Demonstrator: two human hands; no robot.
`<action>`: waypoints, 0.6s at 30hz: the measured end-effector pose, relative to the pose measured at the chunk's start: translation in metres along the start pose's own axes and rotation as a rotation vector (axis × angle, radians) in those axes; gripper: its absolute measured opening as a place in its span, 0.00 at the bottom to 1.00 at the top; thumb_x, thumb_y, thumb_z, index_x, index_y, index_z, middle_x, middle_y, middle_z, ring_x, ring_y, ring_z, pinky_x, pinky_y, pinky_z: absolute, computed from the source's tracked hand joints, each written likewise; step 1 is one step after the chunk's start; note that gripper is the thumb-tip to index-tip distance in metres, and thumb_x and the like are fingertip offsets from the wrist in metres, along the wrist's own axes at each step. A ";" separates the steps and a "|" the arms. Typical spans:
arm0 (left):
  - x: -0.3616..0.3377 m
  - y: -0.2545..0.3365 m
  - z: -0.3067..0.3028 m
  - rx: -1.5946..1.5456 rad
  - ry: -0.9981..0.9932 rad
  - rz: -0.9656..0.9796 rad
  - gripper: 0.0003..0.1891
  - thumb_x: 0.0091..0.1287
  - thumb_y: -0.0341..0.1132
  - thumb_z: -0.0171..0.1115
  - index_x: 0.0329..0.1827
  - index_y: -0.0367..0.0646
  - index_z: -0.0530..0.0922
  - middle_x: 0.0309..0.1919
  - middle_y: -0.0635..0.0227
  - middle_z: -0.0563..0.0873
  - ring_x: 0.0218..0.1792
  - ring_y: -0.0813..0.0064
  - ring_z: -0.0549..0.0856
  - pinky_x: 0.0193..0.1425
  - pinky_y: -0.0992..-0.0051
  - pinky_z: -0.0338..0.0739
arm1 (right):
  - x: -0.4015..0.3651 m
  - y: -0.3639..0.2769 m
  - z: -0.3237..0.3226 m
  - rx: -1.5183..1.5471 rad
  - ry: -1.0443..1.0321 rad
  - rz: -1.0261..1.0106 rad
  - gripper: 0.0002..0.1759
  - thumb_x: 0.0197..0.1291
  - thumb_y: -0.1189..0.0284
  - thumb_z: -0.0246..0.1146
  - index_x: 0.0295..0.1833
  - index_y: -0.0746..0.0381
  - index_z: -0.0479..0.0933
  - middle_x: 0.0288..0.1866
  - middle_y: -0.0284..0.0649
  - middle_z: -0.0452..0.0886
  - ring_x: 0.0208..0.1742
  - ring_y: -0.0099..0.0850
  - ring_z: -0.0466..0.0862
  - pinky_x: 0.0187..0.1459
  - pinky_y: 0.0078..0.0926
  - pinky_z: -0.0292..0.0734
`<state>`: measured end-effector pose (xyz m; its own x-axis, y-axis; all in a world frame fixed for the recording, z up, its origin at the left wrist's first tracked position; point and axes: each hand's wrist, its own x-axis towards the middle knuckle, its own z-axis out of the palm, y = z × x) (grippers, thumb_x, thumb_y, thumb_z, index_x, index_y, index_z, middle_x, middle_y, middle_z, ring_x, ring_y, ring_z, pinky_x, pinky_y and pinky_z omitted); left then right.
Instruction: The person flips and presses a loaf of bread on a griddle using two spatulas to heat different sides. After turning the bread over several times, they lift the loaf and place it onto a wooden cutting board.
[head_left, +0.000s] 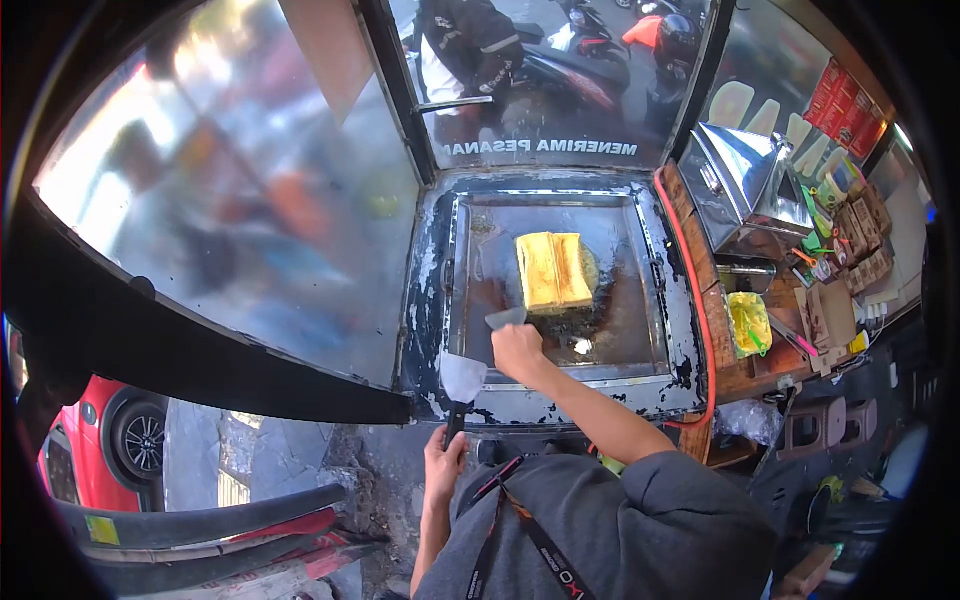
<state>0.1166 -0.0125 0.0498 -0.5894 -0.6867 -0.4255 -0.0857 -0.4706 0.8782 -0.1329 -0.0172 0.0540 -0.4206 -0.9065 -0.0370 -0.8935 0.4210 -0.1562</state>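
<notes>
Two closed grips: left hand (444,464) round a spatula (463,380), right hand (519,352) round a scraper (507,318), best kept flat beside the bread (553,272)!

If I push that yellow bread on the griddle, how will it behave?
The bread is thick and toasted-looking, so probably light with some give. Lying flat, it seems unlikely to tip. The seam down its middle suggests it might split there.

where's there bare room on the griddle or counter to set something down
The griddle is bare left and right of the bread, out to the rim. Crowded: the bread's near edge, where the right hand holds a scraper, and the wooden counter, packed with a metal box, yellow tub and cartons.
</notes>
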 end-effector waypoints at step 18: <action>0.039 -0.003 0.002 0.085 -0.082 -0.025 0.09 0.69 0.34 0.58 0.46 0.39 0.73 0.24 0.74 0.76 0.14 0.89 0.66 0.15 0.86 0.57 | -0.078 0.191 -0.054 -0.271 -0.082 0.115 0.07 0.41 0.73 0.66 0.30 0.52 0.84 0.28 0.42 0.85 0.34 0.41 0.86 0.34 0.40 0.79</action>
<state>0.0922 -0.0366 0.0311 -0.6494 -0.6262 -0.4313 -0.1667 -0.4362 0.8843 -0.2797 0.1353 0.0802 -0.5169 -0.8476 -0.1203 -0.8550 0.5040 0.1224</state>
